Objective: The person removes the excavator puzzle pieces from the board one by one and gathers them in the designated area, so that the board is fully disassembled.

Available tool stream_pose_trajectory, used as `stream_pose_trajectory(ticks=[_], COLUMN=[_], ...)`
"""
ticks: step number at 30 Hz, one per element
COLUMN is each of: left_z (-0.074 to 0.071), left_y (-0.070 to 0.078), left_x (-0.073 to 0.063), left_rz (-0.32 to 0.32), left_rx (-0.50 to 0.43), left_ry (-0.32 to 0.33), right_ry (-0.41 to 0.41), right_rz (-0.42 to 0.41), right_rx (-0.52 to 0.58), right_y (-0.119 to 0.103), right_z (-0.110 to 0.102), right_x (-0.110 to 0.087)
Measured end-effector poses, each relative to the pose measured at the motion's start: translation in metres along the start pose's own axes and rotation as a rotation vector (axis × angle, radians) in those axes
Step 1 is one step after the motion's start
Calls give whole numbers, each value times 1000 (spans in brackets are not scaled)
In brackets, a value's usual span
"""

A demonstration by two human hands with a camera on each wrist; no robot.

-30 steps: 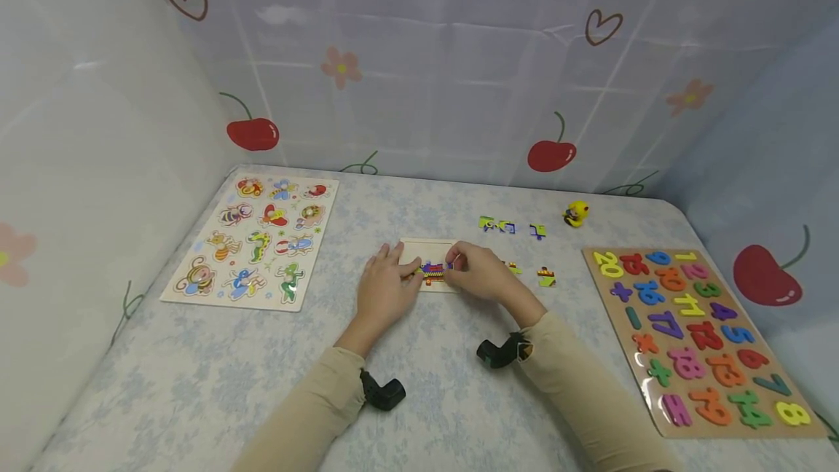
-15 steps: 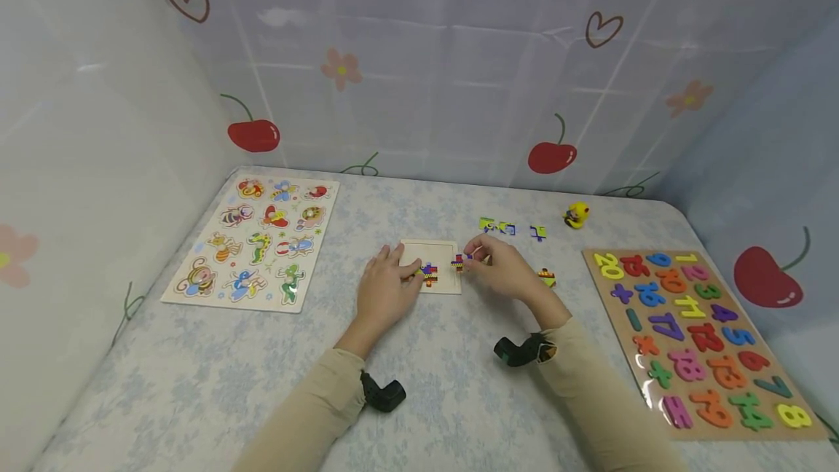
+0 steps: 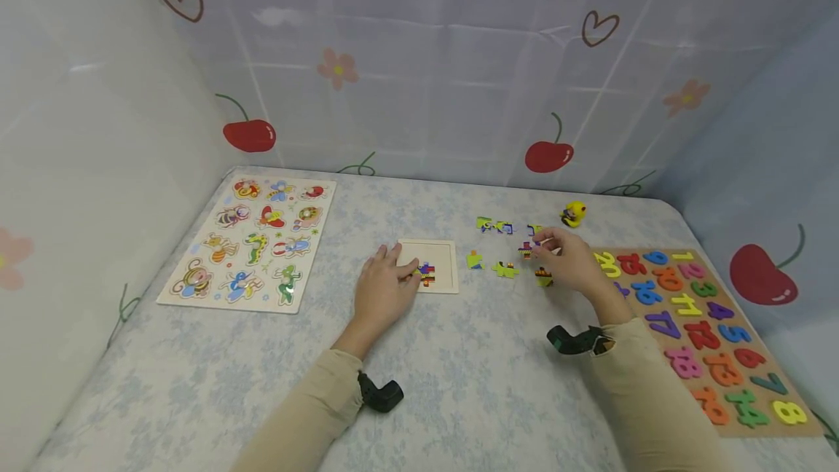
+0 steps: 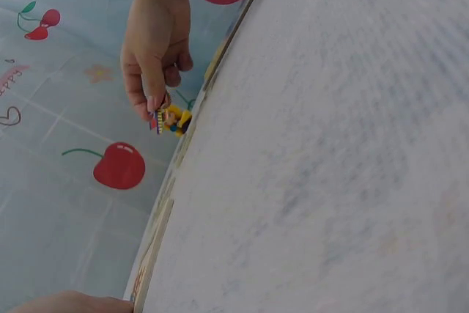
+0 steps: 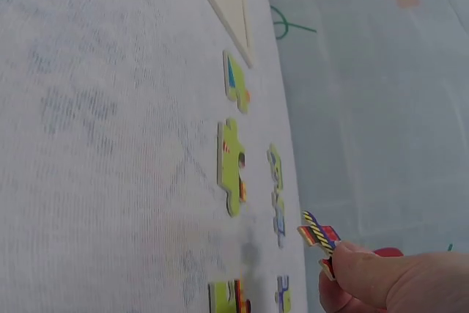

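Observation:
My left hand (image 3: 383, 286) rests on the left side of a small wooden puzzle tray (image 3: 442, 250), fingers fairly straight. Its thumb reaches to a colourful jigsaw piece (image 3: 427, 268) lying in the tray's lower left. Off to the right, my right hand (image 3: 573, 264) pinches another jigsaw piece (image 5: 320, 234), red and purple with a yellow-black striped band, between thumb and fingers. This piece is held above the table, among loose green-yellow pieces. Below it lies a jigsaw piece (image 3: 544, 277); a further piece (image 3: 534, 229) behind is partly covered by the fingers.
More loose pieces lie between tray and right hand, including a green piece (image 3: 505, 269) and a smaller one (image 3: 474, 261). A yellow figurine (image 3: 573, 214) stands behind. An insect puzzle board (image 3: 249, 239) lies left, a number board (image 3: 714, 341) right, partly under the right forearm.
My right hand has lifted the striped jigsaw piece out of the tray and carried it right, over the loose pieces. The left hand has stayed on the tray.

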State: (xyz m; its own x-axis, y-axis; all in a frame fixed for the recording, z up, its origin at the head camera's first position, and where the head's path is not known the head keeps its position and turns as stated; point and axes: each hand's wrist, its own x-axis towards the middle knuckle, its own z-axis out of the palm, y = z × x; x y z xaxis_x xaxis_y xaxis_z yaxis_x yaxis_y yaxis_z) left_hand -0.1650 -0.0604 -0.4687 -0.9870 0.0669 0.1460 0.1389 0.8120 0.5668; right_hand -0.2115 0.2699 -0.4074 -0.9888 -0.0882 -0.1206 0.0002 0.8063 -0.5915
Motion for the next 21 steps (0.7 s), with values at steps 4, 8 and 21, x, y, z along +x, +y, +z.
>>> stream_pose_trajectory(ticks=[4,8,21], left_z=[0,0,-4], left_y=[0,0,2], left_x=[0,0,-2], left_rz=[-1,-2,15], left_rx=[-3,-2,5], left_ry=[2,-1,0], right_ry=[36,48,24], right_rz=[43,78,143], right_rx=[-21,-9,-80], right_y=[11,19,25], right_z=[-7,-8,1], right_x=[0,1,10])
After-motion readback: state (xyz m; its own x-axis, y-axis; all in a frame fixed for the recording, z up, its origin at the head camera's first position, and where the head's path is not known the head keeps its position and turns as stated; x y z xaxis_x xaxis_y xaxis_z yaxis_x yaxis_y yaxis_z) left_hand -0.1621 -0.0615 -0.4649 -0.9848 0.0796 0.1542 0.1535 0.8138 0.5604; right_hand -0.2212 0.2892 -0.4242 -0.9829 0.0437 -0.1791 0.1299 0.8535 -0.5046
